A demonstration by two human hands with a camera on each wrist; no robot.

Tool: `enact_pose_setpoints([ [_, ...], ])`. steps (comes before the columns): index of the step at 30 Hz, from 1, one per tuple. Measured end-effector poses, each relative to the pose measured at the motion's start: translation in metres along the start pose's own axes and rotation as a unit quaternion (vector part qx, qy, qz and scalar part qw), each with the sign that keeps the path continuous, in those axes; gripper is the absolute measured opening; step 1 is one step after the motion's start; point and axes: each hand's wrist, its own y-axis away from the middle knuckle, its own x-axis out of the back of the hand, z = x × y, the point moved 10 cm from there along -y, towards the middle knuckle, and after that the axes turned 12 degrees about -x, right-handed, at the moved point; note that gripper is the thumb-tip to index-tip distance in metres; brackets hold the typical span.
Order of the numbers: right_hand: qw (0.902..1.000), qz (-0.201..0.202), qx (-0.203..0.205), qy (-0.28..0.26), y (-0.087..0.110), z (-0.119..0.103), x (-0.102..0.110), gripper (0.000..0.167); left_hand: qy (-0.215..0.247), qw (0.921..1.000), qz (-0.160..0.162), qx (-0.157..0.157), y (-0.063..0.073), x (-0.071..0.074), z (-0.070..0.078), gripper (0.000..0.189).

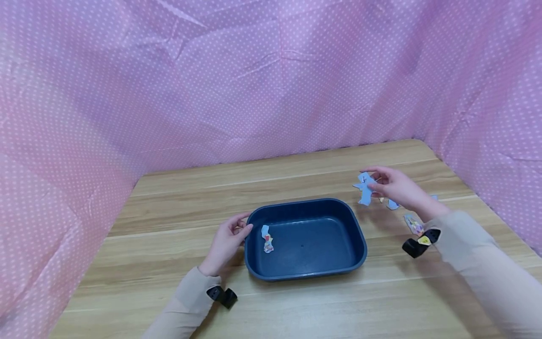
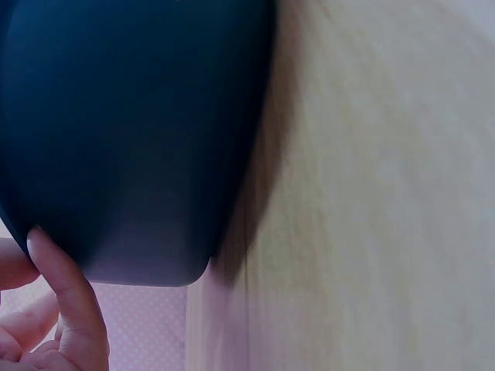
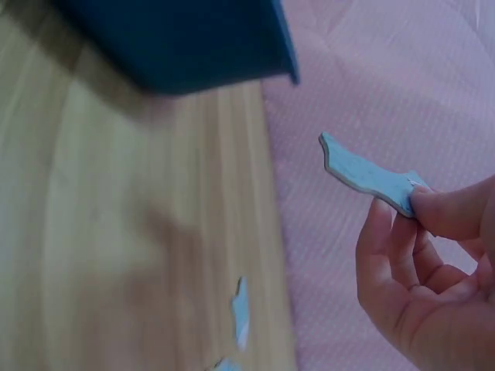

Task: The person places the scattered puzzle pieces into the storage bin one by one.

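A dark blue plastic basin (image 1: 305, 274) stands on the wooden table. At its left rim, my left hand (image 1: 225, 241) pinches the edge between thumb and fingers; the left wrist view shows the thumb (image 2: 71, 290) lying against the basin's wall. To the right of the basin, my right hand (image 1: 394, 186) holds a light-blue, irregular cardboard puzzle piece (image 1: 365, 188) above the table. Thumb and fingertips pinch one end of this puzzle piece (image 3: 363, 171) in the right wrist view. Inside the basin, near its left wall, lies a narrow colourful puzzle piece (image 1: 268, 240).
Under and beside my right forearm lie more puzzle pieces, among them a blue one (image 1: 393, 205) and a printed one (image 1: 413, 224). The table (image 1: 190, 197) ends at a pink dotted curtain (image 1: 254, 94) behind and at both sides.
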Motion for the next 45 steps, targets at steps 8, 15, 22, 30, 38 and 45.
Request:
enact_pose_setpoints([
  [8, 0.9988, 0.002, 0.039, -0.03, -0.007, -0.041, -0.015, 0.045, 0.006, 1.0, -0.007, 0.003, 0.0, 0.0, 0.001, 0.036],
  [15, 0.9945, -0.03, 0.073, -0.07, -0.012, -0.075, -0.042, 0.044, 0.011, 0.9998, -0.017, 0.004, 0.001, -0.002, 0.002, 0.036],
  [22, 0.9897, -0.06, 0.096, -0.088, -0.015, -0.096, -0.077, 0.044, 0.019, 0.9995, -0.024, 0.006, 0.0, -0.004, 0.0, 0.037],
  [30, 0.9852, -0.084, 0.132, -0.069, -0.013, -0.116, -0.115, 0.043, 0.028, 0.9994, -0.019, 0.013, -0.003, -0.005, -0.003, 0.037],
  [38, 0.9788, -0.133, 0.148, -0.05, -0.013, -0.121, -0.15, 0.041, 0.017, 0.9992, -0.028, 0.024, -0.001, -0.006, -0.003, 0.037],
  [45, 0.9709, -0.162, 0.175, 0.023, -0.01, -0.122, -0.176, 0.038, 0.023, 0.9988, -0.034, 0.027, 0.0, -0.006, -0.002, 0.037],
])
